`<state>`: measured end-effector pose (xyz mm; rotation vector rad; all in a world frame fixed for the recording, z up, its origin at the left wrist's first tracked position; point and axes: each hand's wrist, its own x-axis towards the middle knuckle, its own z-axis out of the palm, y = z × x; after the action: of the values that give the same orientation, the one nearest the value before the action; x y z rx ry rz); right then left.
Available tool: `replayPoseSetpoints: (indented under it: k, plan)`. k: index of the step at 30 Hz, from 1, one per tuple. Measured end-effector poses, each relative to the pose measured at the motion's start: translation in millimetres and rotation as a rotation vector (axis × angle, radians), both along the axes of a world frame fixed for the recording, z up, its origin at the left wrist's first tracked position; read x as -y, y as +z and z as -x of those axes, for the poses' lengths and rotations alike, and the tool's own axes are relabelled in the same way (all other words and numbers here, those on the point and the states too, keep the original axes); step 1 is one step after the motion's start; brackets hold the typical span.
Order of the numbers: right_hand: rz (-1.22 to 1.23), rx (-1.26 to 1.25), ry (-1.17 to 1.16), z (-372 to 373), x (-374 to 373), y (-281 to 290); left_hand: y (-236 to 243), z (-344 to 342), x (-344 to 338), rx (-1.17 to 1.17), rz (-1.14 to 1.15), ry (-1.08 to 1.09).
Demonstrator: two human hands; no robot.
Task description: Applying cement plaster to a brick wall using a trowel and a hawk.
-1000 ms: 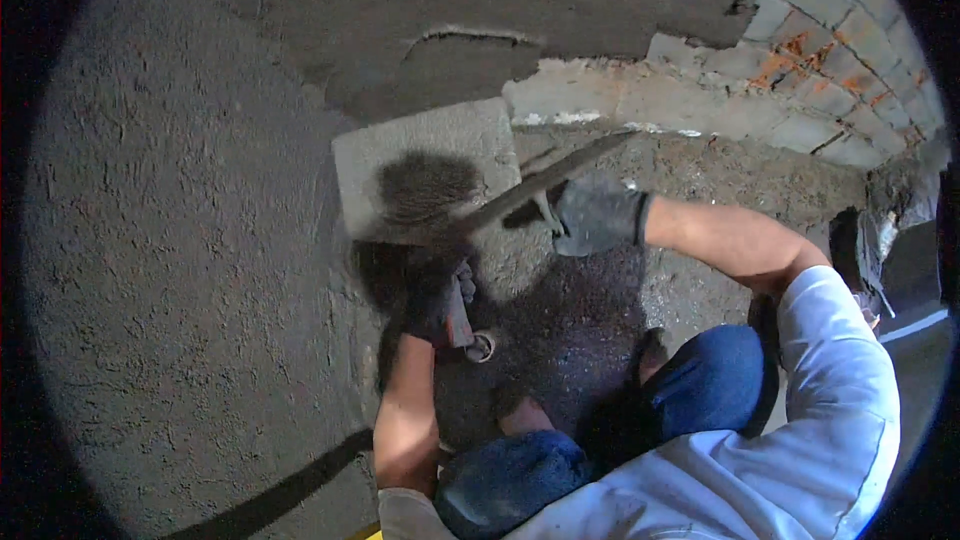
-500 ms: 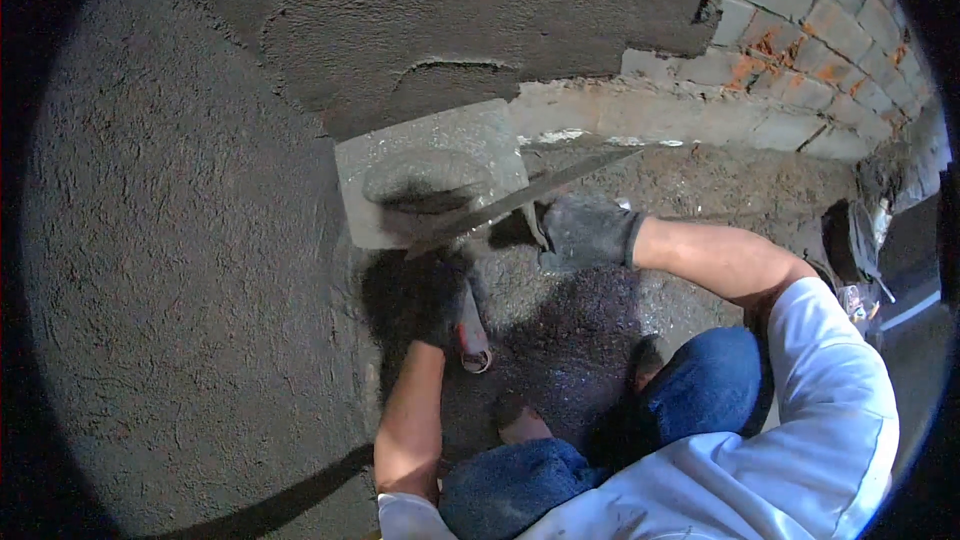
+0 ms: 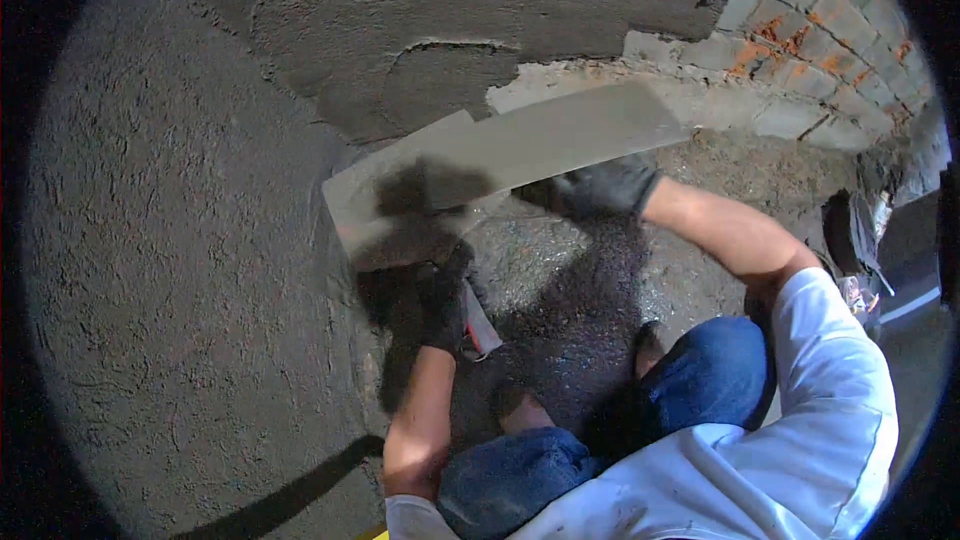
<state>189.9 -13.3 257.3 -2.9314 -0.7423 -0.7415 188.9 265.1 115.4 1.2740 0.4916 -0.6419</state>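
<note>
Right hand [image 3: 600,190] (black glove): fingers closed on long flat trowel [image 3: 560,140], blade against plastered wall [image 3: 480,30]. Left hand [image 3: 440,305]: gloved fingers wrapped around handle beneath grey mortar board [image 3: 400,205]. Bare brick [image 3: 800,50] at right.

Black glove on left hand [image 3: 440,305], black glove on right hand [image 3: 600,190], grey trowel blade [image 3: 570,140] above it, grey wet plaster [image 3: 450,40] beyond, orange-flecked pale bricks [image 3: 800,70], blue jeans [image 3: 710,380], white shirt [image 3: 800,440]
</note>
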Motion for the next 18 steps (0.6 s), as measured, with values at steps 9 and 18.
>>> replayPoseSetpoints:
  k: [9, 18]
  plan:
    - [-0.336, -0.2, 0.038, -26, 13, -90, 28, 23, 20, 0.1, 0.181, -0.187]
    - [-0.302, -0.252, 0.071, -80, -32, -129, -103, 27, -6, -0.292, 0.471, -0.01]
